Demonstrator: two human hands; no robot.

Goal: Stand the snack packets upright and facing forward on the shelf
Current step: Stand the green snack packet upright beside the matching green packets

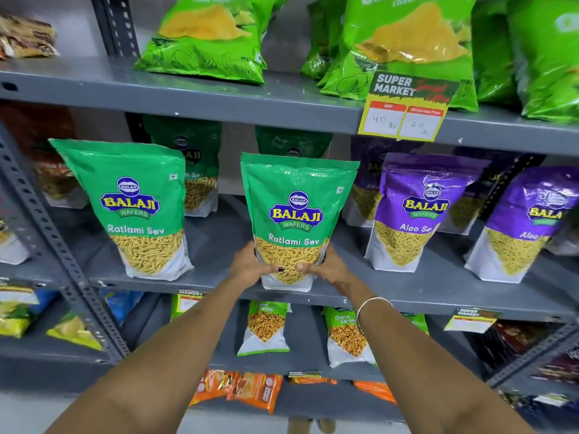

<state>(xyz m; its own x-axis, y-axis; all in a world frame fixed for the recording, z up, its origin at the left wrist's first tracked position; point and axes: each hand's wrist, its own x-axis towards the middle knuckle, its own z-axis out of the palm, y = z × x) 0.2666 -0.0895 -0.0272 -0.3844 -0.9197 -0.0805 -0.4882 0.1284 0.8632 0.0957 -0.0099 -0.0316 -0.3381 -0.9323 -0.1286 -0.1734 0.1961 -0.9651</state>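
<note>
A green Ratlami Sev packet [296,211] stands upright at the front edge of the middle grey shelf [219,242], label facing me. My left hand [250,266] grips its lower left corner and my right hand [326,266] grips its lower right corner, thumbs pressed on the front. A second green Ratlami Sev packet [138,208] stands upright to the left, leaning slightly. Two purple Aloo Sev packets [413,214] [529,227] stand upright to the right. More green and purple packets stand behind them in shadow.
Green chip bags [213,36] fill the top shelf, above a yellow price tag [407,108]. Small Chana Garam packets [266,327] stand on the shelf below, orange packets [250,389] lower still. A perforated grey upright [56,245] divides off the left bay.
</note>
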